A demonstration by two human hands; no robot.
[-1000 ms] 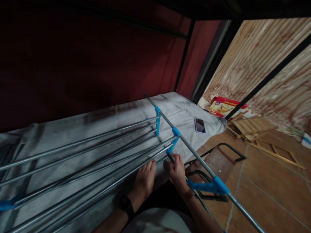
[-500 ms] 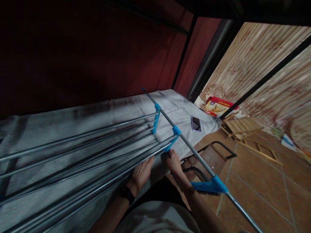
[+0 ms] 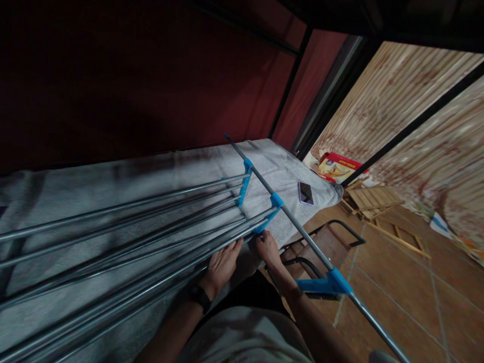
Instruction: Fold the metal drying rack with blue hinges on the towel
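A rack of long grey metal tubes (image 3: 151,243) with blue plastic brackets lies across the grey cloth. My left hand (image 3: 223,264), a dark band on its wrist, is at the lower tubes near their right end; its fingertips are partly hidden by them. Closed fingers of my right hand (image 3: 267,248) are at the lower end of the near blue bracket (image 3: 269,218). A long metal pole (image 3: 298,229) passes through that bracket and the far blue bracket (image 3: 245,184). Further down the pole sits another blue bracket (image 3: 333,283), angled outward to the left.
A phone (image 3: 305,193) lies on the grey cloth (image 3: 272,156) right of the pole. Beside the bed-like surface stands a brown chair (image 3: 328,247) with black armrests. A red and yellow box (image 3: 338,167) and wooden slatted pieces (image 3: 372,199) are on the tiled floor (image 3: 397,297).
My left hand has shifted slightly up and right along the tubes. My right hand stays by the near bracket's lower end. The view has tilted a little.
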